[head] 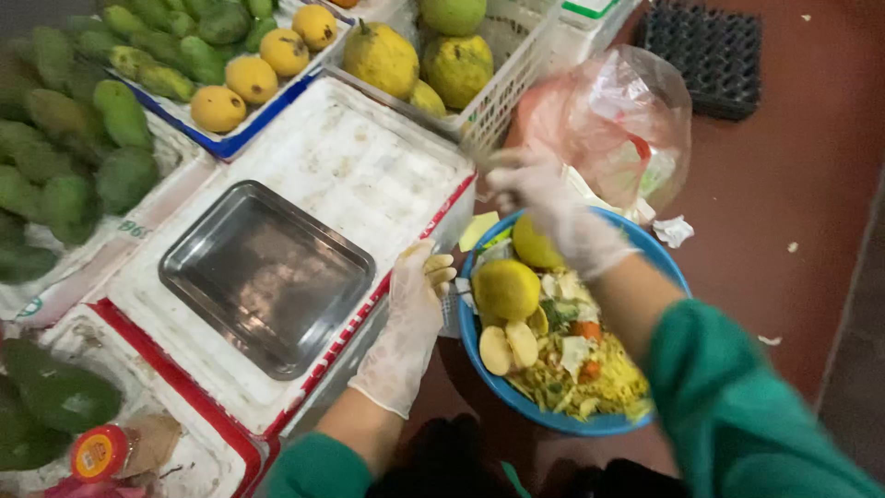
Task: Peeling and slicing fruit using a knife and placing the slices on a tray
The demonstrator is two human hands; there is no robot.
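My left hand (pixel 412 314), in a thin clear glove, rests on the edge of a white foam box lid (pixel 369 175), fingers loosely curled and holding nothing. An empty steel tray (pixel 265 274) lies on that lid just left of the hand. My right hand (pixel 553 207), also gloved and motion-blurred, reaches over a blue basin (pixel 668 263) toward a pink-and-clear plastic bag (pixel 618 129); whether it grips the bag is unclear. The basin holds yellow fruit (pixel 504 288), cut pieces and peel scraps (pixel 581 369).
Green mangoes (pixel 74 157) are piled at the left. A blue tray of yellow fruit (pixel 253 78) and a white basket of large yellow-green fruit (pixel 415 60) stand at the back. A black crate (pixel 705 55) lies on the red floor. An orange-lidded jar (pixel 99 452) sits bottom left.
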